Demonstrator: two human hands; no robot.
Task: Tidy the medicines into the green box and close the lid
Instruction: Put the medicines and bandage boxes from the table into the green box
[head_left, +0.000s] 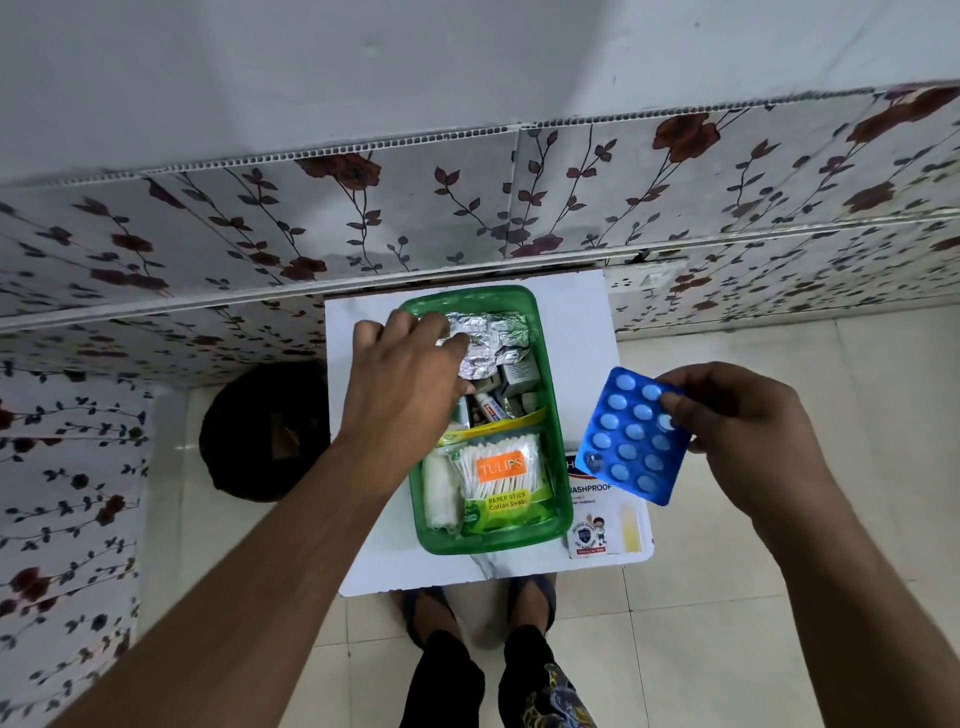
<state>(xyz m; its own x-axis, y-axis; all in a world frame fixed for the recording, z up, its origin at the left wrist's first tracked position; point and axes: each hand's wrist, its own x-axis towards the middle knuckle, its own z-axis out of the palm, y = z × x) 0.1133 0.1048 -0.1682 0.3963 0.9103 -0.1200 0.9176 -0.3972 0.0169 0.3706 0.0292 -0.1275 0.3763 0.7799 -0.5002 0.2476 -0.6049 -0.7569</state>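
Observation:
The green box (550, 415) stands open on a small white table (363, 530). Inside lie silver foil strips (493, 338) at the far end, small cartons and a tube in the middle, and a pack of cotton swabs (501, 480) beside a white gauze roll (439, 491) at the near end. My left hand (405, 374) reaches into the far left of the box, fingers resting on the foil strips. To the right of the box, my right hand (737, 431) holds a blue blister pack (631, 436) of tablets above the table. No lid is visible.
A white bandage packet (597, 525) lies on the table's right edge, partly under the blister pack. A dark round object (265, 431) sits on the tiled floor left of the table. A floral-patterned wall stands behind. My feet are below the table's near edge.

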